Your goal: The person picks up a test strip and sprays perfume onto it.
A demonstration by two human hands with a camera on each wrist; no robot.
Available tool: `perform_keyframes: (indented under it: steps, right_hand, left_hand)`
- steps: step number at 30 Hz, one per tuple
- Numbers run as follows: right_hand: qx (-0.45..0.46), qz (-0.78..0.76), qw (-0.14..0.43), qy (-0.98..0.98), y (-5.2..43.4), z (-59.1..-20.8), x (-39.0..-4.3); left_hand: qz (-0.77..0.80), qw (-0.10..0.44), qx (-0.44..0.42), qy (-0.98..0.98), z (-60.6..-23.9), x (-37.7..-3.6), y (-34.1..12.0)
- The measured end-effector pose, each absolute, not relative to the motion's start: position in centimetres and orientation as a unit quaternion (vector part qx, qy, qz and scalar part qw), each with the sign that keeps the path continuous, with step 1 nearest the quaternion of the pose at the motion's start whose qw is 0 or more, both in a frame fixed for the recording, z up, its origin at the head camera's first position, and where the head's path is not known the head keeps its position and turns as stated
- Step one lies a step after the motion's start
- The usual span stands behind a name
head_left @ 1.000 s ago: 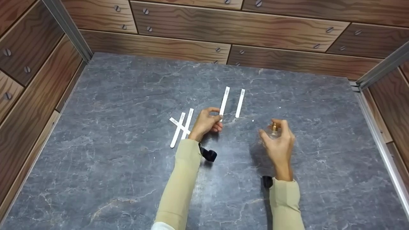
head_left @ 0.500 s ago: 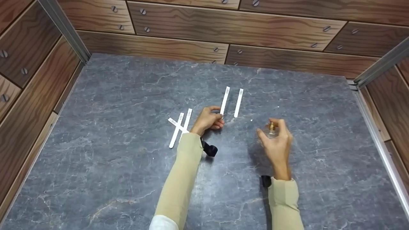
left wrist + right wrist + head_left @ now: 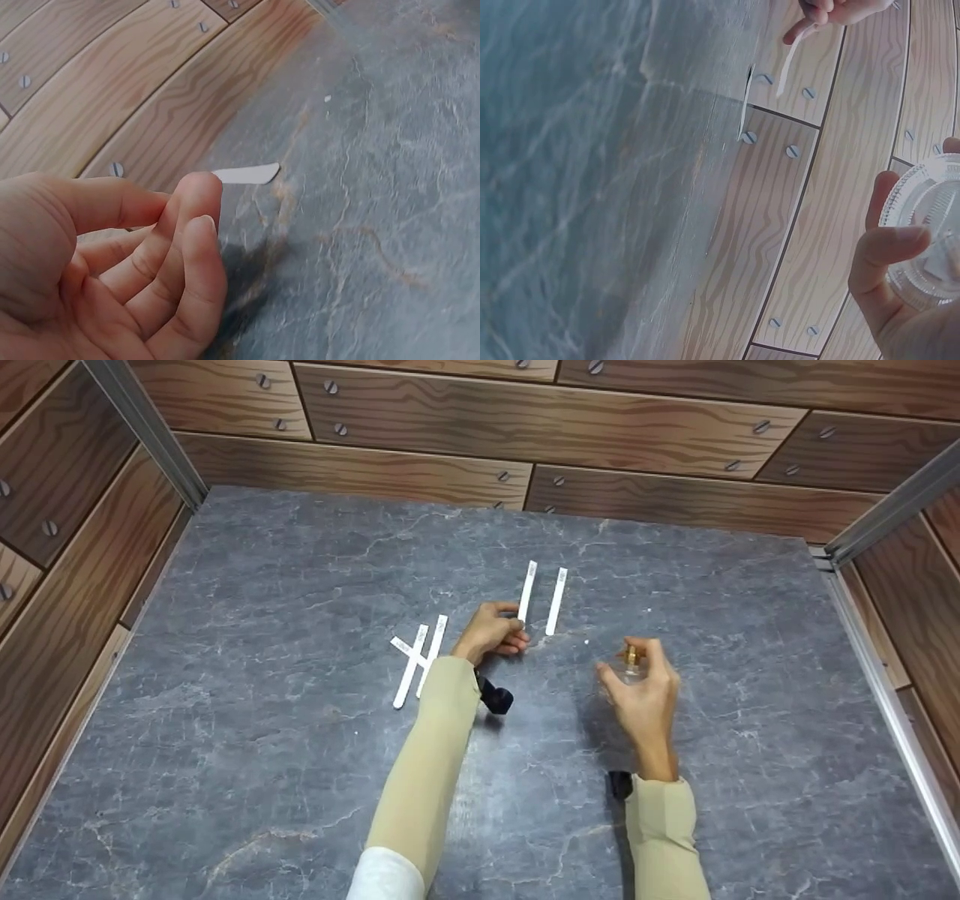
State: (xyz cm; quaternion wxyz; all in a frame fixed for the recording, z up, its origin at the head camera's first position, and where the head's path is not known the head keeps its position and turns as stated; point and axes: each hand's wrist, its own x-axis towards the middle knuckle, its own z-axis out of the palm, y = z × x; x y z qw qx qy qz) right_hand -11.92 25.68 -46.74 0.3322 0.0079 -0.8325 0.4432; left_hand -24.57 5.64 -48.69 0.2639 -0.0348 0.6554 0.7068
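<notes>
right hand (image 3: 639, 699) grips clear bottle (image 3: 630, 667), contents unclear

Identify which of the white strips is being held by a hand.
The strip pinched by the left hand, beside one loose strip. The three crossed strips lie untouched.

Even, soft light falls on my view from above; my arms cast short dark shadows on the grey tabletop (image 3: 262, 697). My wrist views look hazy, with my left hand (image 3: 112, 262) blurred at lower left.

five white paper strips (image 3: 556, 601), one glass bottle (image 3: 631, 666), two hands (image 3: 489, 631)
</notes>
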Motion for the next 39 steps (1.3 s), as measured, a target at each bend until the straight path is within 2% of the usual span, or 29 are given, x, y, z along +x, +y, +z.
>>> perform_keyframes:
  steps: [8, 20, 39]
  right_hand:
    - [0.012, 0.441, 0.328, -0.835, 25.5, -46.7, -12.0]
    - [0.009, 0.455, 0.316, -0.832, 25.2, -46.7, -11.9]
    - [0.010, 0.448, 0.323, -0.834, 25.7, -46.5, -11.8]
  left_hand:
    - [0.696, 0.269, -0.040, 0.665, -48.7, -25.3, 5.6]
    - [0.691, 0.244, -0.056, 0.678, -48.6, -25.0, 4.9]
    - [0.686, 0.203, -0.008, 0.699, -47.1, -23.0, 2.4]
